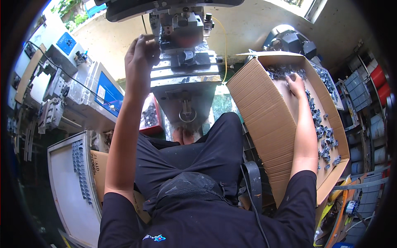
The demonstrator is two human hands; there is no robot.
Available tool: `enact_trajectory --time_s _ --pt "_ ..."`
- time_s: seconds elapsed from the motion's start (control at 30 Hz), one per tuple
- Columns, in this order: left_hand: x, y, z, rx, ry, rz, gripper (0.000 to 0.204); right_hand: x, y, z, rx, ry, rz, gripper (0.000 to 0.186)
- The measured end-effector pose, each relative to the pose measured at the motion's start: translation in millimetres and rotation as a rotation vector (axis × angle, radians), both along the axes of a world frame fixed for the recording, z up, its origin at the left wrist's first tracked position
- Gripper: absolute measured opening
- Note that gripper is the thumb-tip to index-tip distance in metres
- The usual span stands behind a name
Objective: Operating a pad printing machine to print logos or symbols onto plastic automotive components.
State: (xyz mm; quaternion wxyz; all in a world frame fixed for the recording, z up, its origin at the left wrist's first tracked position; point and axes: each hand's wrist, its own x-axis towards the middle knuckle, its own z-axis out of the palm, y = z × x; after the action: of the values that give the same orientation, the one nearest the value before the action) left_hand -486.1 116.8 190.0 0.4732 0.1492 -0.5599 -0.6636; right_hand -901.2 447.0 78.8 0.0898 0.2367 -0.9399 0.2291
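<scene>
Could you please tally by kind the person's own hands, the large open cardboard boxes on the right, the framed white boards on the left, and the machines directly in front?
Bare left hand and bare right hand: 2
Large open brown cardboard box: 1
Flat white board with a grey frame: 1
Grey metal machine: 1
Total: 5

Daylight is admitted through a far-left opening (71,15) and a far-right window (297,5), both partly overexposed; the wall (111,44) is bleached at left. The left hand (142,52) is shaded. Straight edges are bowed, and the corners are blackened.
</scene>
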Motion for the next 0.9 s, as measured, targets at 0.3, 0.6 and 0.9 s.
enact_trajectory --time_s 0.3,0.6,0.9 --pt "-31.1 -17.9 -32.1 -0.115 -0.130 0.069 0.030 -12.1 -1.4 2.8 -0.534 -0.306 -0.094 0.037" --pt "-27.0 -16.2 -34.9 -0.308 -0.196 0.185 0.028 -38.2 8.6 -18.4 -0.612 -0.132 0.114 0.029" --pt "-14.6 -13.1 -30.8 -0.750 -0.611 0.006 0.032 -43.4 3.5 -7.1 -0.989 -0.416 0.071 0.029"
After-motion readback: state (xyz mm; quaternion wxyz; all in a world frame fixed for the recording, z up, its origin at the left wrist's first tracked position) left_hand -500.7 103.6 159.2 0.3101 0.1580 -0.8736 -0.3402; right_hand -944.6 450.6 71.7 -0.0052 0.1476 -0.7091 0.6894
